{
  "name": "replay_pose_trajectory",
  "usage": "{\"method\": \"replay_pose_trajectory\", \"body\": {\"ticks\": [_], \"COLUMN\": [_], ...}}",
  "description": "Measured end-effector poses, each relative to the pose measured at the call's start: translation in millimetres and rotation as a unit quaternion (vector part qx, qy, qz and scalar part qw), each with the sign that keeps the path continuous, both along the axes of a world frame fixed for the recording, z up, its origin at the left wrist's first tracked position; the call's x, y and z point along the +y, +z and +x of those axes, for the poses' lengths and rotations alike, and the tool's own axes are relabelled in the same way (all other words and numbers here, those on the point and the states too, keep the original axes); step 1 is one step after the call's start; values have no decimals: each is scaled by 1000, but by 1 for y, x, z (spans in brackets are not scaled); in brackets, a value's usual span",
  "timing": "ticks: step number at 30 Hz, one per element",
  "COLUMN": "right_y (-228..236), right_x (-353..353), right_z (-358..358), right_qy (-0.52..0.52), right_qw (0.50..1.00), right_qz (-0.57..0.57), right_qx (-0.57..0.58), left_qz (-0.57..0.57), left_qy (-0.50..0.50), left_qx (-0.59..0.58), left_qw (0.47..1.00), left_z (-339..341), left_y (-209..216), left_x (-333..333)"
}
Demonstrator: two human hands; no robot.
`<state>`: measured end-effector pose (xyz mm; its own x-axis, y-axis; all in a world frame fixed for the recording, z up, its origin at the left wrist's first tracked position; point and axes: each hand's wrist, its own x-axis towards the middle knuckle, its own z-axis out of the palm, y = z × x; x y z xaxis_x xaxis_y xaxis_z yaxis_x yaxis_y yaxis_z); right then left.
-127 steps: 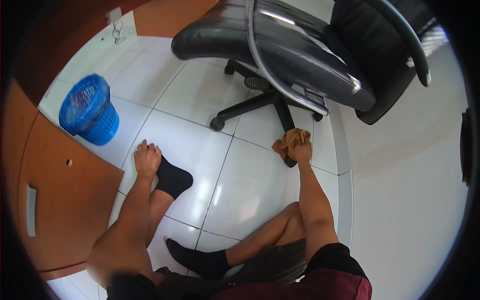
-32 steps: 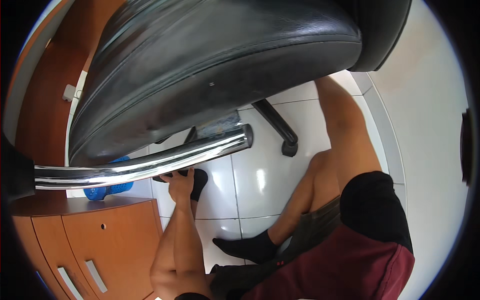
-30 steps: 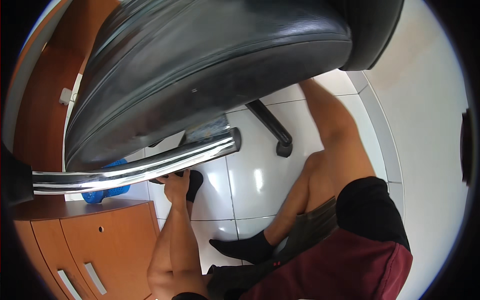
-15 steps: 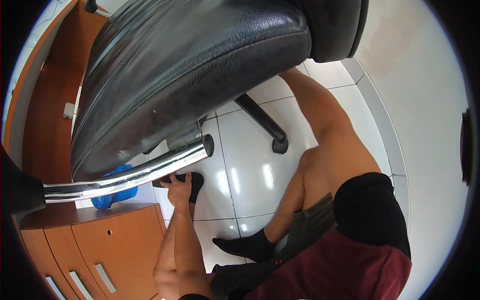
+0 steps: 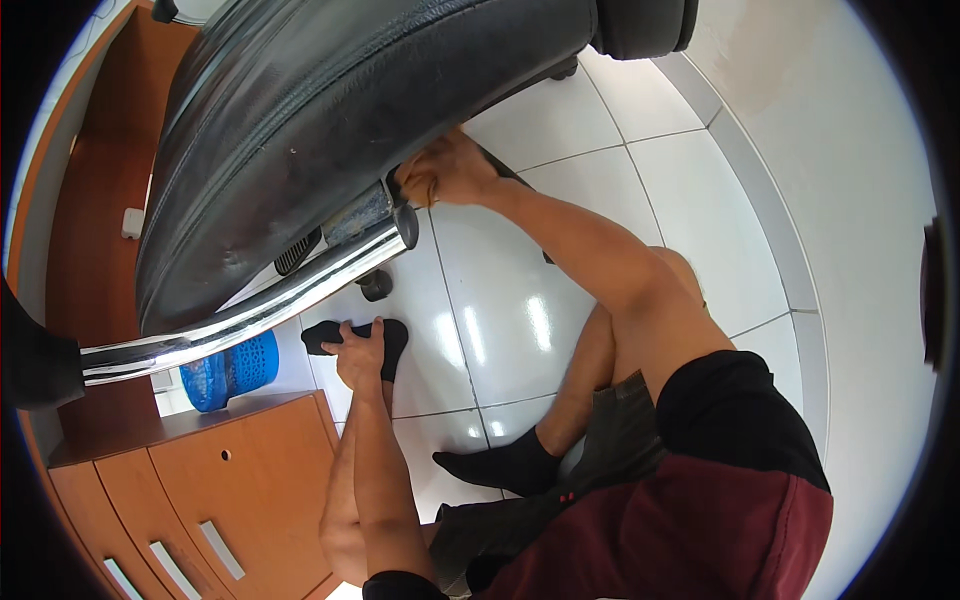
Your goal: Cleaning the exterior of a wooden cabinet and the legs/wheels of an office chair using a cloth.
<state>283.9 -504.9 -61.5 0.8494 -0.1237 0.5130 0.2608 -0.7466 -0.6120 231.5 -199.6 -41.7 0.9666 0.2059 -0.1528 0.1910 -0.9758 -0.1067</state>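
Black padded office chair [image 5: 350, 130]: 11 o'clock, its chrome armrest tube [image 5: 310, 288] sweeping in from 9. My right hand [image 5: 455, 172]: 12 o'clock, curled round what looks like brown cloth [image 5: 420, 188], just beside the metal under-seat bracket [image 5: 360, 215]; probably bunched to suit the tight gap. My left hand [image 5: 360, 355]: 8 o'clock, fingers spread, holding nothing, laid on my black-socked foot [image 5: 397, 345], likely for balance.

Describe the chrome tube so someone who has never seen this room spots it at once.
Start at the big black office chair filling the upper left. Along the seat's lower edge curves the chrome tube, climbing rightward to a round black end cap just below the person's right hand. Its mirror-bright shine sets it apart from the black seat and the blue wastebasket.
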Motion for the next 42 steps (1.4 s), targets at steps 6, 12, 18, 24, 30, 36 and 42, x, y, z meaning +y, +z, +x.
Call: {"method": "replay_pose_trajectory", "body": {"ticks": [6,12,18,24,30,36,42], "right_y": [9,-7,23,46,88,-16,-68], "right_x": [23,-18,-31,13,-23,-95,-58], "right_z": [43,39,-30,-132,-254,-506,-656], "right_qy": [-221,-271,-25,86,121,-524,-680], "right_qw": [962,960,993,983,991,827,645], "right_qz": [117,-4,-82,115,61,171,-85], "right_qx": [-112,65,79,115,-14,110,337], "left_qz": [-16,-37,-64,-701,-882,-807,-613], "left_qy": [-9,9,-74,-136,3,50,-182], "left_qx": [-21,-22,-113,25,204,66,-86], "left_qw": [1000,999,989,699,424,585,764], "left_z": [-2,2,3,-68,-62,-16,46], "left_y": [-3,-1,-21,10,13,26,65], "left_x": [7,5,18,-101,-152,-145,-210]}}
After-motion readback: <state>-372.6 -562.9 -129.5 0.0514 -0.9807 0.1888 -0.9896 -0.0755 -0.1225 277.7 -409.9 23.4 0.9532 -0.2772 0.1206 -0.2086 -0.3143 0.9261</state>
